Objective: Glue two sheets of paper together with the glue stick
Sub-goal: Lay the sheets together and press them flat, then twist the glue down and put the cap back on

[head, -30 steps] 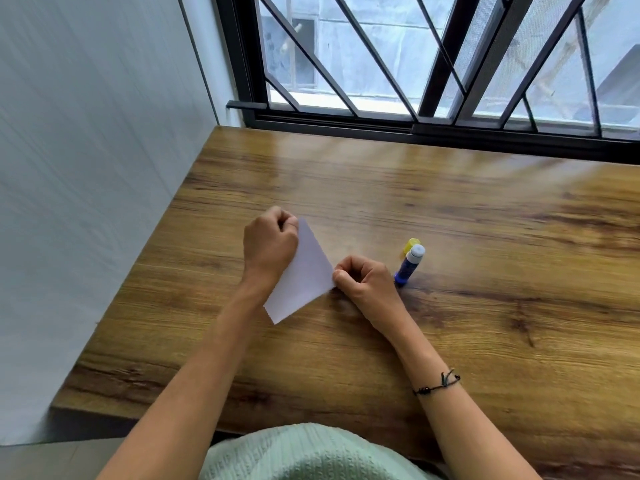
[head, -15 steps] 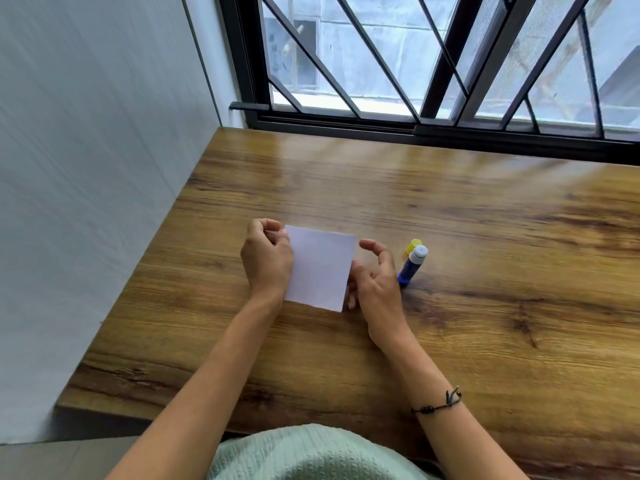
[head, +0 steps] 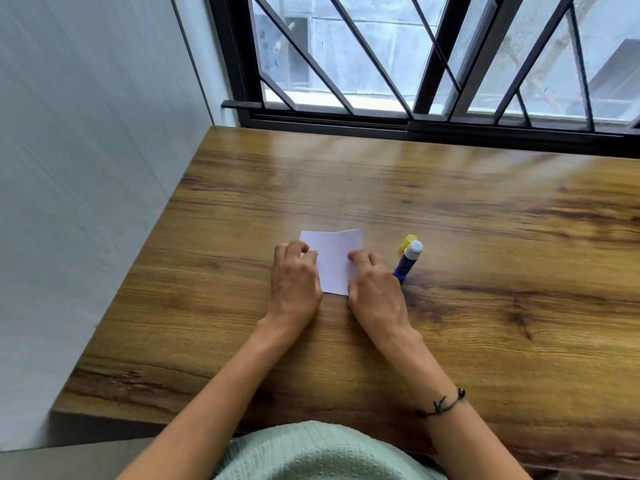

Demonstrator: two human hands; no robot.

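On the wooden surface (head: 485, 306), near its middle and a little toward the left, lies the white paper (head: 334, 261), flat, with its far edge free and its two side edges under the fingers. The left hand (head: 294, 282) rests on the left edge of the paper with the fingers bent and the tips pressing down; its grip does not close around anything. The right hand (head: 375, 292) does the same on the right edge, fingers curled, pressing and not grasping. I cannot tell if one sheet or two sheets lie there, because only one white face shows. Just beside the right hand, to its right, lies the blue glue stick (head: 407, 261) on its side, uncapped, and the yellow cap (head: 408, 240) is touching or almost touching its far end. To the right of the glue stick the wood is bare over a wide area, and also between the paper and the window frame (head: 415, 124). The left border of the surface meets the white wall (head: 86, 168).
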